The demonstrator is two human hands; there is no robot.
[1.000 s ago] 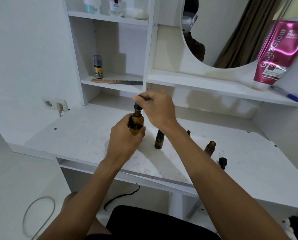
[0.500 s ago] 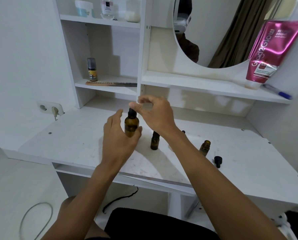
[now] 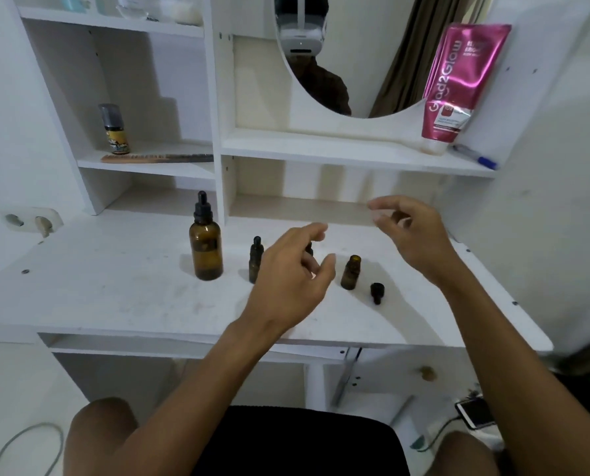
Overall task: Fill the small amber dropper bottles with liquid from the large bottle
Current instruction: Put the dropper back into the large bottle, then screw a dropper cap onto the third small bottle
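The large amber bottle (image 3: 205, 250) stands upright on the white desk (image 3: 115, 290), its black dropper cap on. To its right a small capped amber bottle (image 3: 256, 260) stands. Another small bottle (image 3: 309, 248) is mostly hidden behind my left hand (image 3: 292, 280), which hovers open above the desk. Further right stands a small uncapped amber bottle (image 3: 351, 272), and its black dropper cap (image 3: 377, 292) lies beside it. My right hand (image 3: 408, 231) floats open above and right of the uncapped bottle, holding nothing.
Shelves behind hold a small spray bottle (image 3: 113, 129), a comb (image 3: 156, 158), a pink tube (image 3: 458, 84) and a pen (image 3: 475, 157). An oval mirror (image 3: 348, 53) hangs above. A wall socket (image 3: 34, 219) sits left. A phone (image 3: 473, 412) lies on the floor at right.
Both hands let go of the large bottle, which now stands on the desk at left. My left hand moved right over the small bottles and my right hand swung further right.
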